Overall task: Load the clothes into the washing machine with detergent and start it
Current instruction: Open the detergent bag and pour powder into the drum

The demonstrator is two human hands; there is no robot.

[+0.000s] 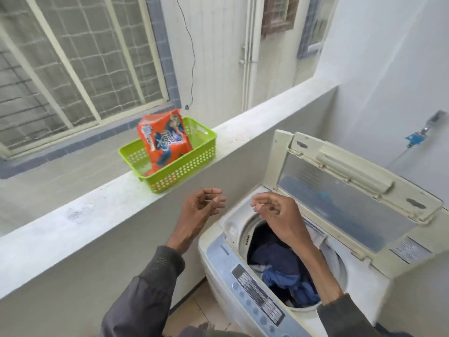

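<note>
- Washing machine (286, 283) stands against the low wall, lid (352, 188) raised and leaning back; drum open.
- Clothes (279, 266) already lie in the drum — dark blue and brighter blue fabric, a bit of pale cloth at the edge.
- Detergent pack (165, 139), orange with blue print, stands tilted in the green basket (184, 171) on the wall ledge (73, 215), up and to the left of the machine.
- Left hand (201, 205) hovers beside the ledge just below the basket, fingers loosely curled, holding nothing.
- Right hand (274, 212) hangs over the drum's rim, fingers half-bent, also empty.
- Judged step: loading looks done; detergent comes next.
- To do it well: take the pack by its body, not the top, and lift straight up so the light basket is not dragged off the ledge; steady the basket with the other hand if it shifts.
- Carry the pack upright to the drum — whether it is already opened cannot be told.
- Control panel (257, 295) sits at the front edge, untouched as far as can be judged.
</note>
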